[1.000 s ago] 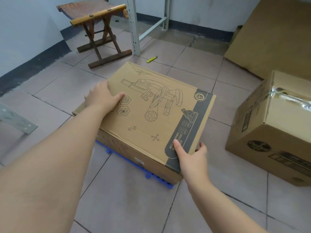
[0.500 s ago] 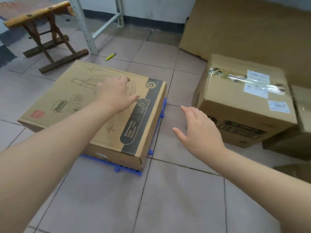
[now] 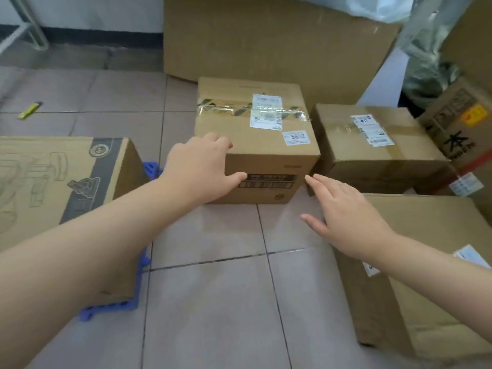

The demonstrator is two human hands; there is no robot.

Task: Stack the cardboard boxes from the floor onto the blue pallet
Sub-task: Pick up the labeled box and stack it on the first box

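A flat printed cardboard box (image 3: 61, 179) lies on the blue pallet (image 3: 106, 310) at the left; only pallet edges show beneath it. Straight ahead on the floor stands a taped box (image 3: 261, 145) with white labels and a "5842" sticker. My left hand (image 3: 202, 169) lies spread on that box's front left corner, touching it without a clear grip. My right hand (image 3: 343, 214) hovers open just off its front right corner, fingertips apart from the cardboard. Another labelled box (image 3: 372, 150) sits to the right, and a larger box (image 3: 426, 275) is under my right forearm.
A big cardboard carton (image 3: 266, 35) stands against the back wall. A box with a red stripe (image 3: 463, 134) and plastic wrap fill the right side. A yellow cutter (image 3: 30, 110) lies on the tiles at the left. Bare tiled floor (image 3: 213, 302) stretches in front of me.
My view swung right from the printed box on the pallet. Both hands left that box and reached to the taped box; the left hand now rests on its corner.
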